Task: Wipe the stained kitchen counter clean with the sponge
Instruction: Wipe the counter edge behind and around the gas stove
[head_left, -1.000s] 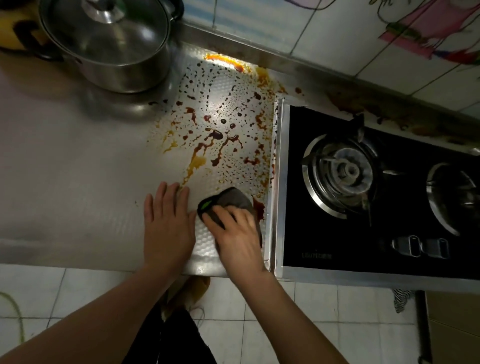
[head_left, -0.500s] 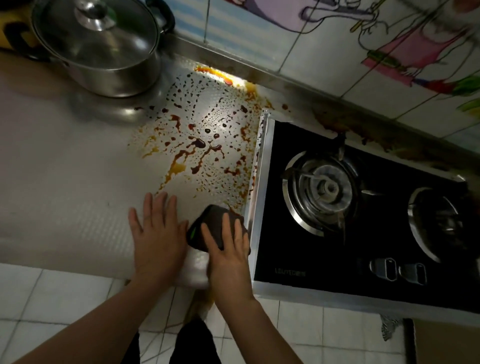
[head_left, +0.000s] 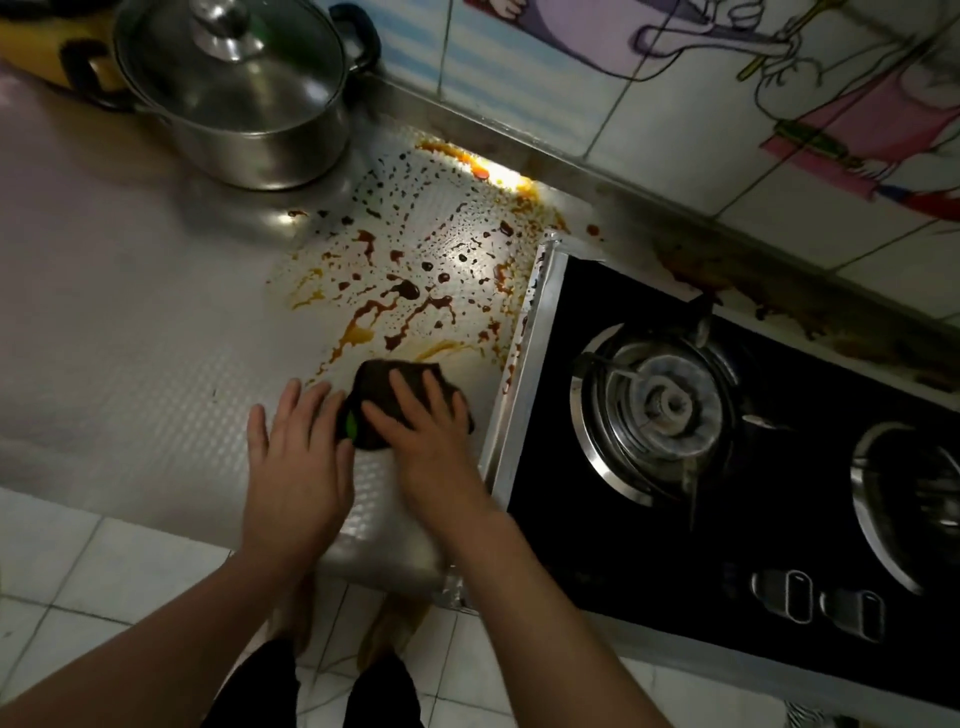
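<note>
Where right hand (head_left: 426, 441) presses, sponge (head_left: 384, 384) half-hidden

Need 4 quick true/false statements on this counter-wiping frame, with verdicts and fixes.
1. The right hand presses the dark sponge with a green edge onto the textured steel counter. True.
2. The left hand holds the sponge. False: it lies flat on the counter beside it.
3. The brown sauce stains lie between the lidded steel pot and the black two-burner gas stove. True.
4. The pot sits on a burner. False: it stands on the counter by the wall.
</note>
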